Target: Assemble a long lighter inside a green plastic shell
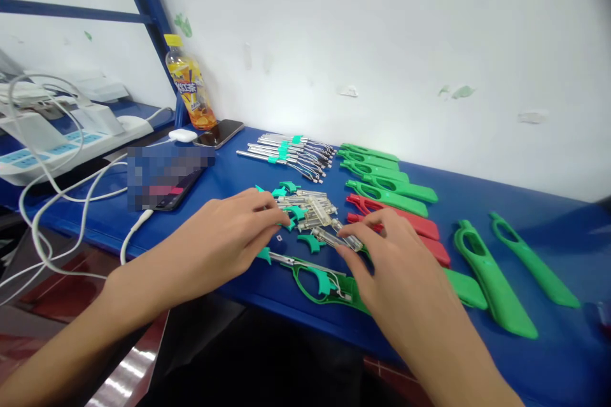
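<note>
My left hand (233,232) is over the left side of a loose pile, its fingers drawn together at a teal trigger (296,212); what they hold, if anything, is hidden. On the pile's right side my right hand (389,261) has thumb and index finger closed on a clear fuel tank (352,241). More clear tanks (317,211) lie heaped between the hands, and another teal trigger (311,243) rests just in front. Below them lies an open green lighter half-shell (305,289) holding a metal rod, wires and a teal trigger (323,281); my right hand partly covers it.
Metal lighter rods with wires (286,151) are lined up at the back. Green shells (396,196) and red shells (424,226) lie to the right, with more green shells (496,280) beyond. Phones (222,133), white cables (83,203), a drink bottle (191,92) and a power strip (71,149) are left.
</note>
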A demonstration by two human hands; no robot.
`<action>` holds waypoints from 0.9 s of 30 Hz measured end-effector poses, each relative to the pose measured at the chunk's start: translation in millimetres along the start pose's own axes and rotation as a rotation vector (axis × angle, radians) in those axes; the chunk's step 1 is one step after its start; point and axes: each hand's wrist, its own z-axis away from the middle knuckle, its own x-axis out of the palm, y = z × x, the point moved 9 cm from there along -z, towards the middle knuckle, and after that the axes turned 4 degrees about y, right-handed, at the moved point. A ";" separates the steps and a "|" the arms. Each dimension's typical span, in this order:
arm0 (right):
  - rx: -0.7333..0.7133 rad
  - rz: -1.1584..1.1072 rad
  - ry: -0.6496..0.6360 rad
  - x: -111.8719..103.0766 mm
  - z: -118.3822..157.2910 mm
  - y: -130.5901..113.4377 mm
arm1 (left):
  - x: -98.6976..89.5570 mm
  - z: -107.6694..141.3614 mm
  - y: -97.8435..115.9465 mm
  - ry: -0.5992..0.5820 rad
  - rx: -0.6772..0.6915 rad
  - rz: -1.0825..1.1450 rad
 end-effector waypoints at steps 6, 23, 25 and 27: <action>0.116 0.101 -0.221 33.6 -15.2 7.0 | 13.3 2.7 -9.4 -0.119 -0.018 0.065; 0.038 -0.034 -0.208 12.8 -17.4 16.7 | 27.3 -9.4 -12.7 -0.135 -0.011 0.097; 0.123 -0.102 -0.257 10.6 -20.2 23.1 | 25.7 -9.9 -11.3 -0.126 -0.012 0.088; 0.218 -0.144 -0.311 11.7 -21.2 29.5 | 23.9 -10.5 -10.4 -0.116 -0.011 0.083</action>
